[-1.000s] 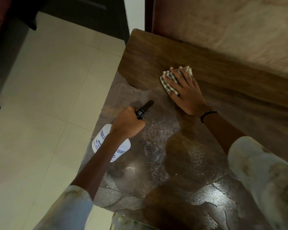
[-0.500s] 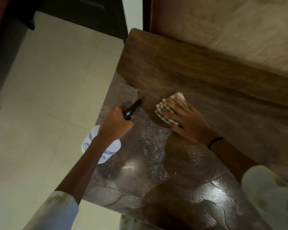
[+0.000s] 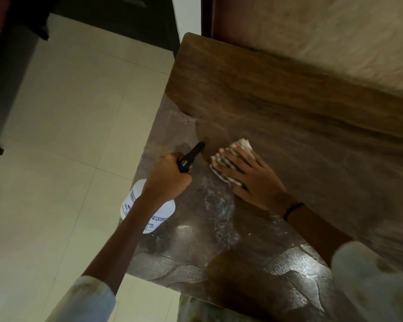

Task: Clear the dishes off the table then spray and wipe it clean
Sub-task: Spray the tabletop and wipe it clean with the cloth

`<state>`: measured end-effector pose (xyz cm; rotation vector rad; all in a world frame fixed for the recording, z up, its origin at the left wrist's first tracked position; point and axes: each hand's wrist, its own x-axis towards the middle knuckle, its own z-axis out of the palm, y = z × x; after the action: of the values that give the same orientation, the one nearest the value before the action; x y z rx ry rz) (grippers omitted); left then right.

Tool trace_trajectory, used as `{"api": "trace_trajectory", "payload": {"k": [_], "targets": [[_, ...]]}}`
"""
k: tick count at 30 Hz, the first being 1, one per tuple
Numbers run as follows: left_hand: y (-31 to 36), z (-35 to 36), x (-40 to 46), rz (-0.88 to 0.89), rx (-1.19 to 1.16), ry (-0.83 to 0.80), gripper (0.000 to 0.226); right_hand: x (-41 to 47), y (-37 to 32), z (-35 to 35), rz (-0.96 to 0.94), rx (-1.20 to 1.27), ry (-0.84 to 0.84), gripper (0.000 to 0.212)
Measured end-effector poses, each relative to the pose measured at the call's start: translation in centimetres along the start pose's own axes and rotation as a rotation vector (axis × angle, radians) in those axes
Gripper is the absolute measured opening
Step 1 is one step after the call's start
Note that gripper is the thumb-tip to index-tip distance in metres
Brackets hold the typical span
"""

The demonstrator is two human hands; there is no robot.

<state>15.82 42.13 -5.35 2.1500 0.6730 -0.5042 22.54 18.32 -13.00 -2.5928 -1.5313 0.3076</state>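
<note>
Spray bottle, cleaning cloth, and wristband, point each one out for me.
spray bottle [image 3: 147, 206], head view, on its white labelled body.
cleaning cloth [image 3: 243, 145], head view, on the checked fold past the fingertips.
wristband [image 3: 293, 209], head view, on the black band.

Dim and grainy; overhead glare glints off the wet desk [image 3: 219, 228], the right sleeve [image 3: 370, 275] blurs, edges bend.
</note>
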Motion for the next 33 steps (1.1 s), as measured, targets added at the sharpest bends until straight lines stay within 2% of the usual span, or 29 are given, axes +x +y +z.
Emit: {"api": "trace_trajectory", "payload": {"k": [5, 7, 9, 13, 16, 18, 22, 24, 26, 30, 33], "targets": [[-0.8, 1.4, -1.2, -0.006, 0.005, -0.041, 0.011, -0.8, 4.0, -1.0, 0.226, 0.019, 0.024, 0.056], [-1.2, 2.0, -1.8, -0.011, 0.013, -0.043, 0.01, 1.7, 2.7, -0.9, 0.381, 0.068, 0.1, 0.055], [-1.4, 2.5, -2.5, -0.024, 0.02, -0.047, 0.011, 4.0, 0.4, -0.4, 0.448, 0.097, 0.14, 0.055], [-1.4, 3.2, -4.1, -0.041, 0.041, -0.056, 0.023, 4.7, -3.8, 0.7, 0.283, 0.088, 0.099, 0.055], [-1.8, 4.1, -5.6, -0.05, 0.047, -0.068, 0.015, 1.0, -4.8, 1.2, 0.083, 0.066, 0.052, 0.053], [-2.1, 4.9, -6.7, -0.053, 0.056, -0.071, 0.011, -2.1, -3.5, 1.1, 0.033, 0.046, 0.039, 0.054], [-2.6, 6.1, -8.4, -0.086, 0.045, -0.111, 0.013, -5.6, -1.3, 0.9, 0.323, 0.102, 0.067, 0.057], [-2.8, 6.6, -9.1, -0.105, 0.059, -0.133, 0.019, -5.7, -1.7, 0.9, 0.41, 0.135, 0.089, 0.056], [-2.8, 7.1, -9.7, -0.121, 0.071, -0.141, 0.022, -5.7, -2.1, 0.9, 0.42, 0.144, 0.082, 0.056], [-3.1, 7.6, -10.7, -0.121, 0.071, -0.134, 0.001, -5.8, -2.0, 0.9, 0.415, 0.14, 0.07, 0.057], [-3.6, 7.6, -11.0, -0.099, 0.07, -0.121, 0.004, -5.8, -2.0, 1.1, 0.414, 0.137, 0.072, 0.056]]}}
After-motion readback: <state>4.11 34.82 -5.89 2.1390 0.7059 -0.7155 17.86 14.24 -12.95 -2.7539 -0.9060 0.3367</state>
